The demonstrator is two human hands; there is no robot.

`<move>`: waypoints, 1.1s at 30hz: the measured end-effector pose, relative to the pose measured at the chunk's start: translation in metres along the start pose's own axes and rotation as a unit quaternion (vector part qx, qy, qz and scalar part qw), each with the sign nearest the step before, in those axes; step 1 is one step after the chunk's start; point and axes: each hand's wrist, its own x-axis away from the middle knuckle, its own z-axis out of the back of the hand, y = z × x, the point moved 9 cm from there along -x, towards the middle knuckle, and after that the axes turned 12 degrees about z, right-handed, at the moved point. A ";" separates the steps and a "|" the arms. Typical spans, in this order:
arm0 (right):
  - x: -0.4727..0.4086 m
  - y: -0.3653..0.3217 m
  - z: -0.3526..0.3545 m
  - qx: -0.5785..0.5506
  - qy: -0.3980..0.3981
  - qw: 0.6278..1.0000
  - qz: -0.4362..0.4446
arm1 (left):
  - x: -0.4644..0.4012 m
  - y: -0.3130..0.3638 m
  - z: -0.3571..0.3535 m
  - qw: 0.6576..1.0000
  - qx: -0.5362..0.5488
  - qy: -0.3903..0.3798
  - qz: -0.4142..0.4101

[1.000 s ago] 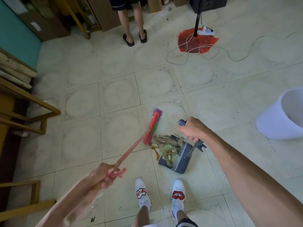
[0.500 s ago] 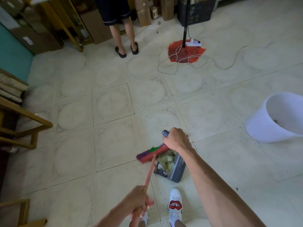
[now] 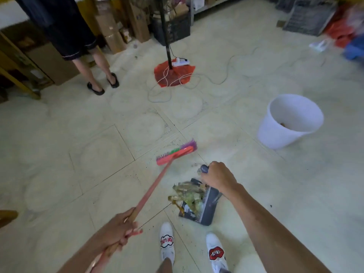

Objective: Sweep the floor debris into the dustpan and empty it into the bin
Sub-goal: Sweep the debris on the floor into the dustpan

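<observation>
My left hand point(image 3: 120, 227) grips the pink handle of a broom point(image 3: 176, 153), whose red head with pink, green and purple bristles is off to the upper left of the dustpan. My right hand point(image 3: 217, 177) is closed around the dark upright handle of the grey dustpan point(image 3: 206, 208), which sits on the floor in front of my feet. A heap of leafy, brownish-green debris point(image 3: 186, 194) fills the pan. A white bin point(image 3: 291, 121) stands at the right, tilted open toward me, with something small inside.
A person in dark shorts and black sandals point(image 3: 102, 85) stands at the upper left. A black pole on a red base point(image 3: 174, 74) with a power strip and loose cables lies ahead. Cardboard boxes, a crate and wooden furniture line the back and left.
The broom head has lifted off the dustpan and swung away to the upper left. The view has tilted up and right, so the bin sits nearer the middle. My right hand still holds the dustpan handle.
</observation>
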 end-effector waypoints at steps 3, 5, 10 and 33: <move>0.008 0.019 0.003 -0.032 0.023 0.996 -0.076 | -0.051 0.054 0.002 0.991 -0.127 0.047 0.001; 0.011 0.031 0.000 -0.048 0.047 0.991 -0.116 | -0.075 0.096 -0.001 0.965 -0.243 0.085 -0.044; 0.024 0.058 0.004 -0.081 0.111 0.978 -0.156 | -0.102 0.142 -0.036 0.890 -0.427 0.133 -0.088; 0.026 0.054 0.013 -0.164 0.159 0.963 -0.140 | -0.002 0.083 0.033 0.979 -0.200 -0.029 -0.021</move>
